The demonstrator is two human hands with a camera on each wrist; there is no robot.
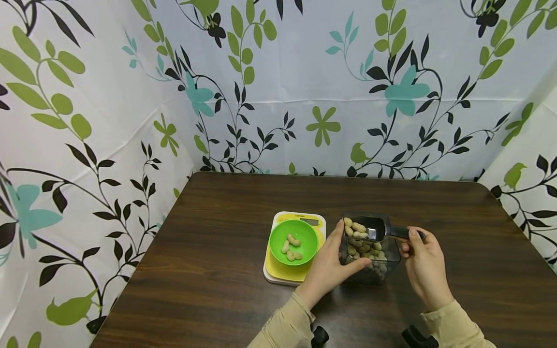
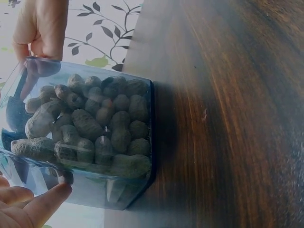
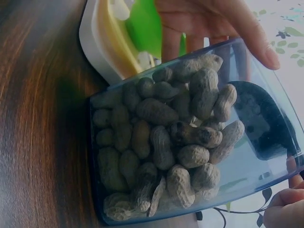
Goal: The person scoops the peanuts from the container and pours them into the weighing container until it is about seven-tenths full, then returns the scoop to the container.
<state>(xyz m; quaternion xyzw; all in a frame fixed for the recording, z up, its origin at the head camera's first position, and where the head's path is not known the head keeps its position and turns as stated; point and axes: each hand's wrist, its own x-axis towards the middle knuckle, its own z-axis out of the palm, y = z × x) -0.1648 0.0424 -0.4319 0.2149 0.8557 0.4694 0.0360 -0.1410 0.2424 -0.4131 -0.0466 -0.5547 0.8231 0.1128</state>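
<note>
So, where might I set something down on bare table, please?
Bare table lies left of the yellow scale, behind scale and box up to the cloth, and right of the right grip. Crowded: between scale and box, where the left grip sits.

Bin (image 3: 249, 178): clear plastic, smooth and glossy; the walls catch reflections.
Scoop (image 1: 377, 227): plastic in look, smooth, with a shine.
Peanuts (image 3: 159, 114): dry shells, matt, rough, netted with ridges.
Bowl (image 1: 308, 241): smooth plastic, faint sheen.
Scale (image 1: 278, 273): smooth plastic body.
Table (image 1: 209, 241): wood-grained top, smooth, softly glossy.
Sheet (image 1: 283, 96): printed and creased; cloth or thin plastic, the material is unclear.
Sleeves (image 1: 283, 326): matt cloth, wrinkled.
</note>
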